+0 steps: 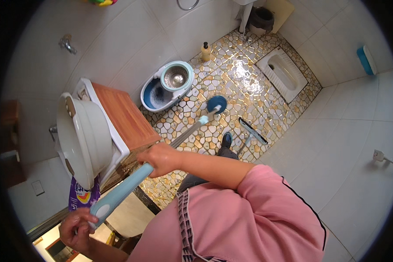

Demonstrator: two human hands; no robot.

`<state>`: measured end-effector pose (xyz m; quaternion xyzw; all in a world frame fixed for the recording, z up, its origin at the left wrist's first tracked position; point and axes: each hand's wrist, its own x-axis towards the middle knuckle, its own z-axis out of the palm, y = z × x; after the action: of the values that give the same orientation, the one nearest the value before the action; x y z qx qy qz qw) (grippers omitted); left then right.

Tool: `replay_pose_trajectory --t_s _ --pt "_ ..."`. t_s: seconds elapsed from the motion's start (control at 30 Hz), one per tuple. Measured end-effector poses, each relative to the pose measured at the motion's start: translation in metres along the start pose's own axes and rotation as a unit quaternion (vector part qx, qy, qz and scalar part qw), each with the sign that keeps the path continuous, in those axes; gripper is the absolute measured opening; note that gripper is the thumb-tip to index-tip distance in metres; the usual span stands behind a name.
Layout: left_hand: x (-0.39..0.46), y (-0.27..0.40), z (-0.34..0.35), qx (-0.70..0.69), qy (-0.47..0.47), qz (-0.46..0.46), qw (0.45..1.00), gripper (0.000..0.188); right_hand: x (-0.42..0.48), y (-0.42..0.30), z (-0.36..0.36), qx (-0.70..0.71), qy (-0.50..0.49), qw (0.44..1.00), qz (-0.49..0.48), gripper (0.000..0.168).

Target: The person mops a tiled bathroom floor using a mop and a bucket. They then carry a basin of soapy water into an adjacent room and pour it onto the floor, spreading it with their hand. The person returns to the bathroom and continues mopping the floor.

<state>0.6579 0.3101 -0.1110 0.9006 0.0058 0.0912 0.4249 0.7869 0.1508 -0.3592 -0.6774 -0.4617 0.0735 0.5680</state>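
Note:
My right hand [162, 159] grips the pole of a mop [126, 186] just where its light blue handle meets the metal shaft. At the handle's top end, by the lower left of the view, my left hand [78, 227] is closed around the tip. The pole slants down to a round dark blue mop head [216, 104] standing on the pebble-patterned floor. Behind it sits an oval mop bucket [167, 85] with a metal spin basket and foamy water. A floor squeegee [253, 131] lies near my shoe, right of the mop head.
A squat toilet [282, 75] is set in the floor at the upper right. Against the wall stand a pump bottle [205, 52] and a dark-lined bin [261, 19]. At left, a white basin [85, 140] leans on a vanity cabinet [124, 114], above a purple detergent bag [82, 196].

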Motion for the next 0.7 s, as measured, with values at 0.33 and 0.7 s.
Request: replay_pose_trajectory --t_s 0.33,0.7 --pt "-0.173 -0.104 0.03 0.529 -0.407 -0.243 0.703 0.045 -0.057 0.035 0.212 0.03 -0.473 0.881 0.02 0.015" --pt "-0.132 -0.152 0.096 0.285 -0.493 -0.458 0.683 0.071 -0.097 0.096 0.158 0.022 -0.369 0.922 0.115 0.018"
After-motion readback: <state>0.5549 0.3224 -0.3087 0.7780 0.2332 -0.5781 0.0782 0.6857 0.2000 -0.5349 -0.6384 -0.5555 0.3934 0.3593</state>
